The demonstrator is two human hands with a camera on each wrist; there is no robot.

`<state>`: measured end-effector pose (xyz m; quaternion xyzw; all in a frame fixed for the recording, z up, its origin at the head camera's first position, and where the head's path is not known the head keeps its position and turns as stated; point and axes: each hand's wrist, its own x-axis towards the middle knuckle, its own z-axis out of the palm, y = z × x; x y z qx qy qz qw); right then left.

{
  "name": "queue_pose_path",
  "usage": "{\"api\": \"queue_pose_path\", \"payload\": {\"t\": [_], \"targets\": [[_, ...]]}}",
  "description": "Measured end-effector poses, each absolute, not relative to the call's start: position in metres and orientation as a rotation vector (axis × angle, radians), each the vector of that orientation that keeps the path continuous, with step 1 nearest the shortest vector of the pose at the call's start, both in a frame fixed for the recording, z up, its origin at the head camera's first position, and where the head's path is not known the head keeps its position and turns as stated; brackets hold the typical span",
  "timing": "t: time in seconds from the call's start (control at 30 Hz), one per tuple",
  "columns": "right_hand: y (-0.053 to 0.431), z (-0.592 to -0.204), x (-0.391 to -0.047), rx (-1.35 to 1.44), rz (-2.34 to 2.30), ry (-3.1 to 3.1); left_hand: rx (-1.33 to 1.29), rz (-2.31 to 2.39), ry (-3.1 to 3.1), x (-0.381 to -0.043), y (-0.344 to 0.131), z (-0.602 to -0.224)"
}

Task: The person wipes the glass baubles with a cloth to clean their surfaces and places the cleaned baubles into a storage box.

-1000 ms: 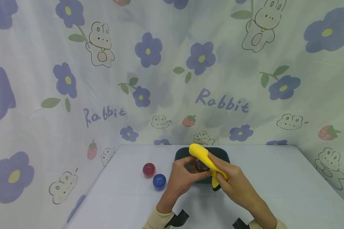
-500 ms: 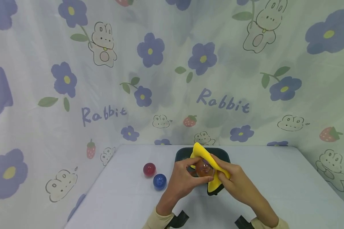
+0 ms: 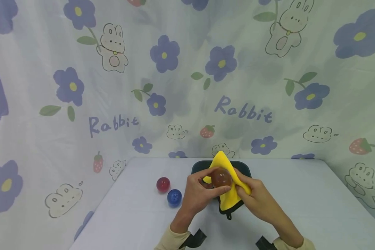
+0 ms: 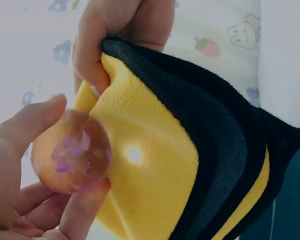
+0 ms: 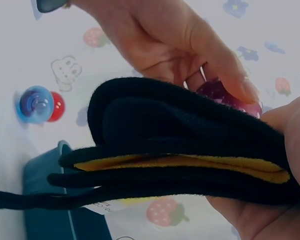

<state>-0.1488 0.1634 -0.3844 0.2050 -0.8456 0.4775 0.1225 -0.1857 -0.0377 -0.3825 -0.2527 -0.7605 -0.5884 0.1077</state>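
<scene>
My left hand holds a clear glass ball between thumb and fingers. Purple swirls show inside the ball in the left wrist view. My right hand grips a folded yellow cloth with a dark edge and a small hanging loop. The cloth hangs right behind and beside the ball. In the right wrist view the folded cloth shows a dark side and covers part of the ball. Below both hands is a dark teal bin, partly hidden by them.
On the white table, left of the hands, lie a red ball and a blue ball close together. A curtain printed with flowers and rabbits rises behind the table's far edge.
The yellow cloth has swung from over the ball to behind and below it, unfolding so its dark edge and loop show. More of the ball shows in the left hand.
</scene>
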Motion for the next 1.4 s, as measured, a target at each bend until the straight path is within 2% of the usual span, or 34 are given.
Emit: {"api": "queue_pose_path", "payload": {"t": [0.37,0.87,1.4], "targets": [[0.159,-0.382,-0.146,0.564,1.423,-2.52,-0.656,-1.941,-2.121,-0.192,-0.037,-0.384],[0.155,-0.374,-0.137,0.605,1.386,-2.453,-0.528,-1.847,-2.278,-0.197,-0.042,-0.385],[0.157,-0.376,-0.138,0.707,1.143,-2.35,-0.723,-1.783,-2.376,-0.19,-0.041,-0.381]]}}
